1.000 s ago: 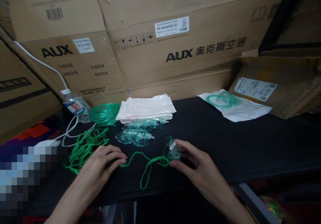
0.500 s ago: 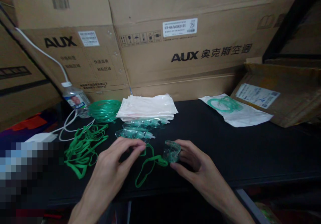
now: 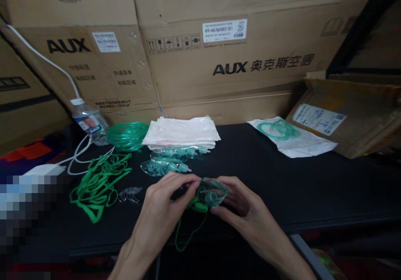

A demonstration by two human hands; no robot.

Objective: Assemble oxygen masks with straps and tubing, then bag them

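My right hand [image 3: 242,198] is closed around the side of a clear green oxygen mask [image 3: 216,191], its open face towards me. At the mask's left edge, my left hand [image 3: 167,200] pinches with thumb and index finger. Between those fingertips is an end of the green elastic strap [image 3: 199,207], mostly hidden by the fingers. The rest of the strap bunches below the mask and dangles in a loop past the table's front edge. Beyond my hands lie several more clear green masks [image 3: 164,166]. A tangle of green straps [image 3: 98,184] lies to the left.
Small clear wire-like strips [image 3: 130,194] lie beside the left forearm. Behind stand a pile of white pouches [image 3: 181,130], coiled green tubing [image 3: 127,136] and a plastic bottle [image 3: 89,121]. At right are a pouch with tubing [image 3: 300,146] and a carton [image 3: 360,121]. Large cardboard boxes [image 3: 266,37] back the table.
My left hand has moved right, bringing the strap end up to the mask's edge. The mask has turned its open face more towards me, and the strap loop now hangs lower.
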